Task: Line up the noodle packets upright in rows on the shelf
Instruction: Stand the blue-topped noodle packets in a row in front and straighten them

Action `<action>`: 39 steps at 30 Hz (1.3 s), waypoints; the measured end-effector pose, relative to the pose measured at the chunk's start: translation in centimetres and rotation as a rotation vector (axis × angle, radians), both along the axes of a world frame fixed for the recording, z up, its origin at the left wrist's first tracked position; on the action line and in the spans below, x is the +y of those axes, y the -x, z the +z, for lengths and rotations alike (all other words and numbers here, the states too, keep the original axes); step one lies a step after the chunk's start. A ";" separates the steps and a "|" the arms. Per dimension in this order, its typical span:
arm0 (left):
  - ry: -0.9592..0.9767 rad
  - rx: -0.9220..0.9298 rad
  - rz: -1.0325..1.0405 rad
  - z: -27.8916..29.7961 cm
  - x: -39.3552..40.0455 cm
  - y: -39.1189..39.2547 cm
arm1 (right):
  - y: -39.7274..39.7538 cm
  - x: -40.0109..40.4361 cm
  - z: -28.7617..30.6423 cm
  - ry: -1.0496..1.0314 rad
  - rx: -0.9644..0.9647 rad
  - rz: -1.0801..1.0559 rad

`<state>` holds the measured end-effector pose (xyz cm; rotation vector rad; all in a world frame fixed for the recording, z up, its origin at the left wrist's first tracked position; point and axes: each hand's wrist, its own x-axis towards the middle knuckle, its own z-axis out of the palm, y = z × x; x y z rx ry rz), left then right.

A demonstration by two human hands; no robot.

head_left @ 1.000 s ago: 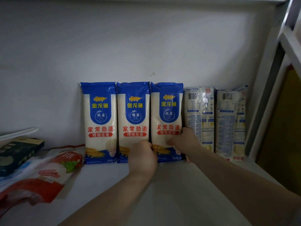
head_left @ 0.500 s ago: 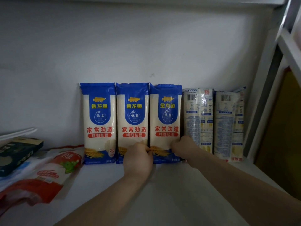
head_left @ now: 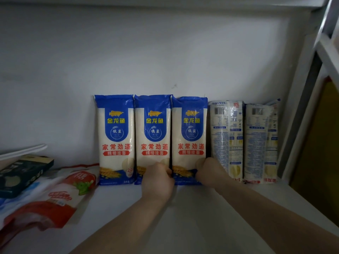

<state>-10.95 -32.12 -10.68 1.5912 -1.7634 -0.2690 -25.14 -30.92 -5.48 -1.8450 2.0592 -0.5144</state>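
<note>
Three blue-and-white noodle packets stand upright side by side against the back wall of the white shelf (head_left: 192, 220): a left packet (head_left: 115, 138), a middle packet (head_left: 153, 132) and a right packet (head_left: 190, 134). Two pale packets with their printed backs outward, one (head_left: 226, 136) next to the other (head_left: 260, 142), stand to the right. My left hand (head_left: 157, 178) grips the lower left edge of the right blue packet. My right hand (head_left: 211, 173) grips its lower right edge. The packet's bottom corners are hidden behind my hands.
A red-and-white bag (head_left: 55, 197) lies flat on the shelf at the left, with a dark box (head_left: 22, 173) behind it. A white upright frame post (head_left: 300, 110) bounds the shelf on the right. Bare shelf surface lies in front of the packets.
Both hands slid down the right blue packet from its middle to its base. The packet has straightened and now stands flush beside the middle one.
</note>
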 end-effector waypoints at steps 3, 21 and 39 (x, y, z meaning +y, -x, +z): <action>0.015 0.039 0.001 0.0 0.0 0.0 | 0.4 -0.1 -0.2 0.014 0.005 0.036; -0.058 0.007 -0.151 4.0 2.7 1.7 | 3.9 2.4 1.1 0.108 -0.264 0.051; -0.303 0.312 -0.278 4.7 -2.7 12.4 | 9.6 0.3 2.9 0.111 -0.342 -0.132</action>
